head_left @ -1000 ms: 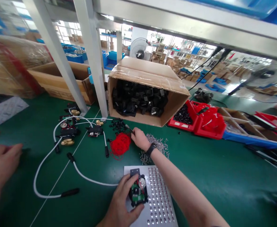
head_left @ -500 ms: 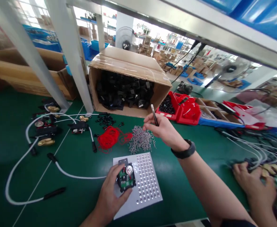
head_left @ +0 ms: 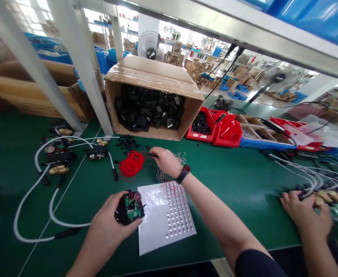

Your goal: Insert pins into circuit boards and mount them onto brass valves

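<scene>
My left hand (head_left: 108, 221) is closed around a black housing with a green circuit board (head_left: 132, 206) inside, held tilted at the left edge of a white sheet (head_left: 151, 227). A white cable (head_left: 70, 224) runs left from beneath that hand. My right hand (head_left: 167, 163) pinches slim black tweezers (head_left: 154, 155), their tips pointing left toward a tangle of thin red loops (head_left: 132, 164). Partly hidden under the right hand is a pile of small screws (head_left: 161, 176). Rows of small silvery discs (head_left: 180, 219) cover the sheet's right half, with some red loops (head_left: 173, 187) across its top.
A carton of black parts (head_left: 154, 134) stands behind, beside red bins (head_left: 200, 134) and a divided tray (head_left: 267, 143). Cabled assemblies (head_left: 60, 157) lie left. Another person's hands (head_left: 304, 211) work at the right. A metal shelf beam (head_left: 186, 21) crosses above.
My right hand has moved left across the screws with the tweezers lowered. The housing has moved left and up from the sheet. Some red loops now lie over the sheet's top.
</scene>
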`<state>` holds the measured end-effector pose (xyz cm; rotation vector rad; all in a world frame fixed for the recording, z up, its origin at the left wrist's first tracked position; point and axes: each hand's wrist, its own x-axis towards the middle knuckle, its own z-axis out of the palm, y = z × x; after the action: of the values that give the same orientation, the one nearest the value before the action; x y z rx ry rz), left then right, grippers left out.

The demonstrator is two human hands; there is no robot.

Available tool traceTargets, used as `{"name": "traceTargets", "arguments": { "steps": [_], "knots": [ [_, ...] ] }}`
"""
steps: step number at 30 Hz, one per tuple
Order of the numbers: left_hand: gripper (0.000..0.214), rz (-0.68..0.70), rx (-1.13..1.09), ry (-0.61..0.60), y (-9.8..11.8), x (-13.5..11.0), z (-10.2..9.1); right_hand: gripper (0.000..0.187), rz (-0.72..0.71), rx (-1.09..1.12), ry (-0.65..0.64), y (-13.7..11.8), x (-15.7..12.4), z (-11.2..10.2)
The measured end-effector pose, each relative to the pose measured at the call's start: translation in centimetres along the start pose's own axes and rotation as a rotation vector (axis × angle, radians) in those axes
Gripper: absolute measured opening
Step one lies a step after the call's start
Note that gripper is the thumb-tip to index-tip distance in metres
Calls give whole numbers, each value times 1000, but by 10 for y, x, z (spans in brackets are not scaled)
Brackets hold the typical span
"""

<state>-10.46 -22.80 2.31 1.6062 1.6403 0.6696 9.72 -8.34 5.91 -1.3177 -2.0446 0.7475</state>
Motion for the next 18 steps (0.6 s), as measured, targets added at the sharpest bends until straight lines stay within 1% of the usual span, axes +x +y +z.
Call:
{"name": "traceTargets", "arguments": {
  "steps": [2,3,4,6,8,10,11,13,14,15,16,18],
  "knots": [
    [58,6,214,9,7,2,-23,18,-15,-10,59,1,9,2],
    [59,7,271,11,10,2,-31,18,-13,0,85,1,12,-1],
    [60,12,295,12,12,2,-36,17,-6,29,100,-1,14,-6],
    [60,39,265,3,14,1,-37,15,14,130,107,-6,11,-21],
    [57,62,170,-25,13,0,-30,13,24,232,91,-14,-1,-39],
    [57,72,48,-56,10,-2,-18,11,58,299,62,-20,-24,-57],
    [58,70,-19,-69,9,-4,-12,11,103,335,47,-20,-38,-64],
    [62,60,-145,-113,9,-7,2,14,254,438,39,-13,-71,-73],
    [64,46,-196,-141,11,-9,9,16,347,475,60,-6,-89,-76],
    [66,26,-237,-166,14,-10,15,17,432,460,107,5,-107,-77],
    [69,9,-276,-182,18,-11,22,17,500,395,176,19,-125,-78],
    [74,-10,-357,-180,25,-12,35,19,586,168,343,50,-160,-79]
  ]
}}
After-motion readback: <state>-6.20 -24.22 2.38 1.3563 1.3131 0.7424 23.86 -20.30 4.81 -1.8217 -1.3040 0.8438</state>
